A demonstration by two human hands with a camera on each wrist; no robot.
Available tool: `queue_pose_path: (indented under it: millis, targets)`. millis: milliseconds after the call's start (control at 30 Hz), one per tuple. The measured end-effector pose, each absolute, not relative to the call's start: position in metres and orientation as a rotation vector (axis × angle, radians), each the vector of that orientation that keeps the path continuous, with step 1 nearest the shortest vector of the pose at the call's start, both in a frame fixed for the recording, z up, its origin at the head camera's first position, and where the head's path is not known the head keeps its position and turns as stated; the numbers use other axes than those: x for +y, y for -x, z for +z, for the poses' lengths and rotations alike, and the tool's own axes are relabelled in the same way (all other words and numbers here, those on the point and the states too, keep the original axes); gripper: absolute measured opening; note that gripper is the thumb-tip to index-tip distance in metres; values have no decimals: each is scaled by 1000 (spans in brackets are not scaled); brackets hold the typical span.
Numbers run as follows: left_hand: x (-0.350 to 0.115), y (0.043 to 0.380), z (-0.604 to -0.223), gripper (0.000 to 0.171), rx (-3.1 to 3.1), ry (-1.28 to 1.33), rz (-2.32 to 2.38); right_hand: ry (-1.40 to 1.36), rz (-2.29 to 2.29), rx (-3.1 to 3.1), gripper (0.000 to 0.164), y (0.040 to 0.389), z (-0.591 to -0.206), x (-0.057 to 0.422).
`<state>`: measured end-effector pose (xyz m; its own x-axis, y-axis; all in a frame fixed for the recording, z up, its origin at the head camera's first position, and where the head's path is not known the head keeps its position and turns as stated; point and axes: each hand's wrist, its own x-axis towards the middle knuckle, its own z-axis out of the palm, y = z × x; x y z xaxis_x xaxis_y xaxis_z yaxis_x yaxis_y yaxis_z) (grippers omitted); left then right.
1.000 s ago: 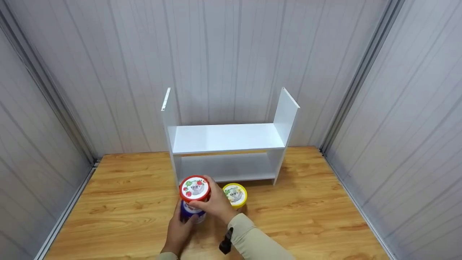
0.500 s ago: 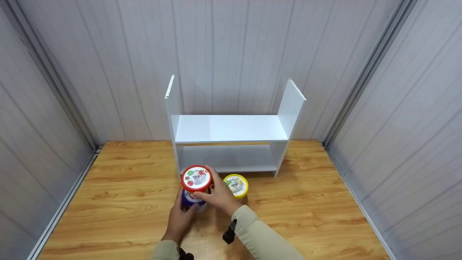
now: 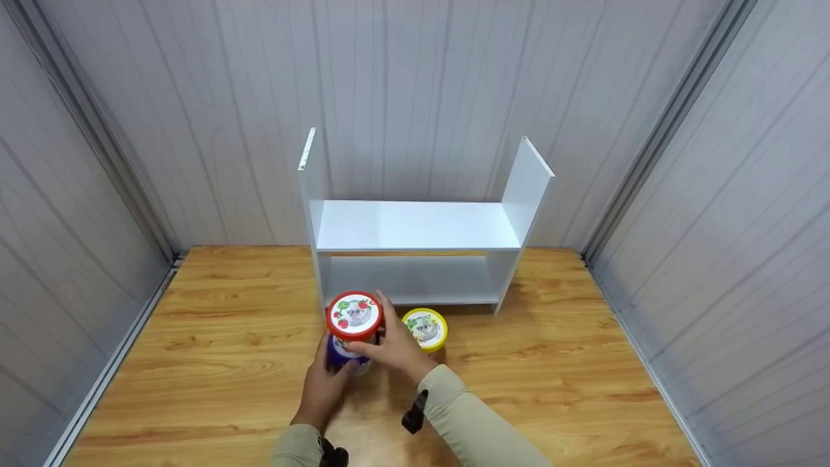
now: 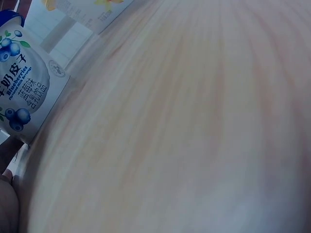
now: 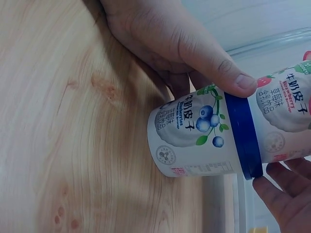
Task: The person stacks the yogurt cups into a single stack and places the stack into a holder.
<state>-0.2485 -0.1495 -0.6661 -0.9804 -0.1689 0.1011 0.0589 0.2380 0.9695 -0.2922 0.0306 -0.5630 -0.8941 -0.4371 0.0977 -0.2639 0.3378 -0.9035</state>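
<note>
A cup with a blue lid (image 5: 199,133), marked Blueberries, stands upright on the wooden table. My left hand (image 3: 322,388) grips it at the lid, thumb across the blue rim. On top of that lid sits a red-lidded Strawberry cup (image 3: 355,316), and my right hand (image 3: 397,349) holds its side with curled fingers. In the right wrist view, the fingertips (image 5: 272,191) of my right hand are right at the seam between the two cups. A yellow-lidded cup (image 3: 425,329) stands just right of the stack, partly behind my right hand.
Behind the cups stands a white two-tier shelf (image 3: 418,224) with tall side panels. The wooden table (image 3: 240,344) spreads out on both sides, bounded by pale panelled walls (image 3: 415,97) at the back, left and right.
The head view has tilted, so the whole scene sits higher in it. Both hands keep their hold, and the red-lidded cup stays over the blue-lidded one.
</note>
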Motion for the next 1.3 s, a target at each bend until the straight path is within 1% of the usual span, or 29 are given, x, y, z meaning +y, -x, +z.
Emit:
queue_pose_path:
  millis: [100,200,467,667,900,1300]
  targets:
    - [-150,249,-667,96,-2321,-108,-1827,620,-1563,2457,122,292,-562,34]
    - [-150,250,-668,97,-2309,-107,-1834,625,-1520,2498,122,292,-561,41]
    - [-148,250,-668,97,-2285,-92,-1849,765,-1477,2589,112,299,-559,68]
    - [-150,249,-669,97,-2279,-108,-1842,746,-1476,2675,104,303,-563,86]
    - [-151,249,-668,98,-2271,-117,-1882,768,-1524,2709,100,310,-575,103]
    - [-150,250,-669,99,-2270,-148,-1911,603,-1514,2790,99,315,-599,126]
